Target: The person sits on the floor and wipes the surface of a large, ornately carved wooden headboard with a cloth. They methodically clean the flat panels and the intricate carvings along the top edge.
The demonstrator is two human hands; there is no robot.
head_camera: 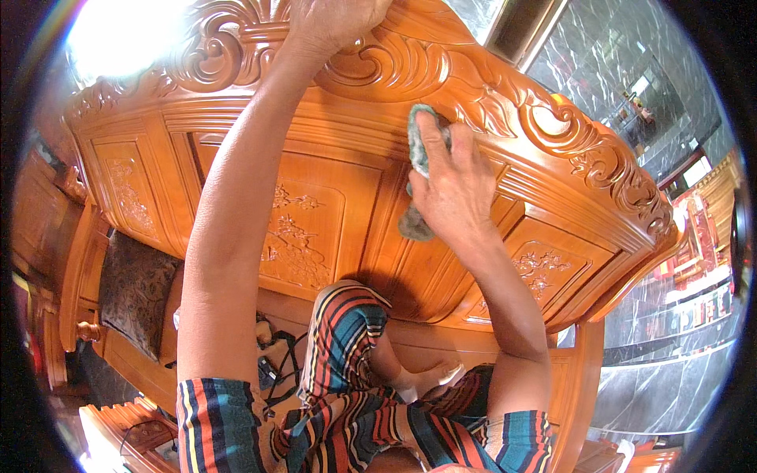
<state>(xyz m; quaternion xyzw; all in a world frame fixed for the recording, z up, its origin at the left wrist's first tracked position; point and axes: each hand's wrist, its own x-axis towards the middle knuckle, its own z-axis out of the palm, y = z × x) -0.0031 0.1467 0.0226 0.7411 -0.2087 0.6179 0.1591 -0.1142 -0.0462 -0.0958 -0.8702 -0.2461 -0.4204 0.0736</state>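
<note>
A carved, varnished wooden backrest of a large piece of furniture stretches across the view, with scrollwork along its top and floral reliefs in its panels. My right hand presses a grey-green cloth against the ribbed moulding under the carved crest; part of the cloth hangs below the palm. My left hand rests at the carved top rail near the upper edge of the picture. Its fingers are partly cut off by the frame, so what they hold cannot be told.
A dark patterned cushion leans on the wooden seat at the left. Black cables and small items lie beside my bent, striped-trousered knee. A dark marble wall stands behind the crest, and another wooden piece is at the lower left.
</note>
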